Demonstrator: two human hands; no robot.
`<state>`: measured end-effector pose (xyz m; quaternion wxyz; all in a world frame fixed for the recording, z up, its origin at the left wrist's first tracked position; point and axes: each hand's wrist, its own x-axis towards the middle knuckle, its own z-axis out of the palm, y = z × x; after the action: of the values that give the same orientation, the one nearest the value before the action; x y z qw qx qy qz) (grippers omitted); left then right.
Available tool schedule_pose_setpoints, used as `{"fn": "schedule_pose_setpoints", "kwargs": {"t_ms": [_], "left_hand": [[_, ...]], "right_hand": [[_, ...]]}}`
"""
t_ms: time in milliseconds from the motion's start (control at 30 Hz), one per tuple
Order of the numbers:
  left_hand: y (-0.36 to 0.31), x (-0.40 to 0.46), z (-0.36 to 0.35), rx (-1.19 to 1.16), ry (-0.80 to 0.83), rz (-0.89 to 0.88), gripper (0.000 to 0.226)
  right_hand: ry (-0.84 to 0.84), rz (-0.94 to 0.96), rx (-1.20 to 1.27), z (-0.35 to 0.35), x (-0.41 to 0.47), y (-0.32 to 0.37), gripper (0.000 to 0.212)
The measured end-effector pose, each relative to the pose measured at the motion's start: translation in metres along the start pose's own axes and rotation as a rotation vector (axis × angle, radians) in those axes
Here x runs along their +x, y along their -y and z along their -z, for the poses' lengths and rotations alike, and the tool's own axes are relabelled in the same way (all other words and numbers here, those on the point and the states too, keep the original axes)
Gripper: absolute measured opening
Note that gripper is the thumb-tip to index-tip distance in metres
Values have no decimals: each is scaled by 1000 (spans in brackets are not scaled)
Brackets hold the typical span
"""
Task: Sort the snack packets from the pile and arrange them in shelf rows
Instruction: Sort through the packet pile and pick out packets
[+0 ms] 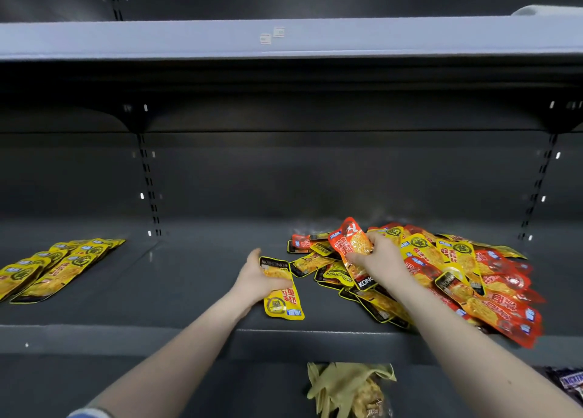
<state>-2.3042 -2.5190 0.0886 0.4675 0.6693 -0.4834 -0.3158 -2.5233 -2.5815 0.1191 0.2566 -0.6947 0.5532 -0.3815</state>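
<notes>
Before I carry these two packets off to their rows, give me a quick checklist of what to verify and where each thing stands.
1. Left hand grips the yellow packet: ok, fingers curled round its upper half.
2. Right hand grips the red packet: ok, lifted over the pile.
3. Only one packet in each hand: cannot tell, the palms hide what is underneath.
4. Yellow rows started at the far left of the shelf: ok.
5. Red row started: not ok, none in sight.
6. Pile safely on the shelf: not ok, red packets overhang the front edge at the right.
</notes>
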Motion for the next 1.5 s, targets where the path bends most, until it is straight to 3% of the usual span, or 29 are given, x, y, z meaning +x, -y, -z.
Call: {"fn": "schedule_pose_setpoints", "kwargs": {"t_ms": [67,133,300,500,800,1100,1333,1500], "left_hand": [[1,2,0,-93,26,50,89],[0,1,2,-207,17,57,68],[-8,-13,12,-344,-99,27,33],[-10,-23,39,-291,-214,-36,32],[4,-23,116,-105,-375,-75,34],[62,-7,287,-88,-450,-95,27],[111,8,429,-166,-422,-26,47],[146,22,486,-152,-438,-12,26]], "right_hand": [[-1,-6,-16,-1,2,-3,54],[-3,-4,-28,-1,3,-5,59],[10,21,-17,-2,3,-1,54],[13,87,-21,-9,-5,20,28],[50,79,-15,-59,-20,67,23],[52,-11,106,-185,-37,144,21],[77,-74,277,-291,-51,220,17],[117,-86,364,-334,-55,259,15]]}}
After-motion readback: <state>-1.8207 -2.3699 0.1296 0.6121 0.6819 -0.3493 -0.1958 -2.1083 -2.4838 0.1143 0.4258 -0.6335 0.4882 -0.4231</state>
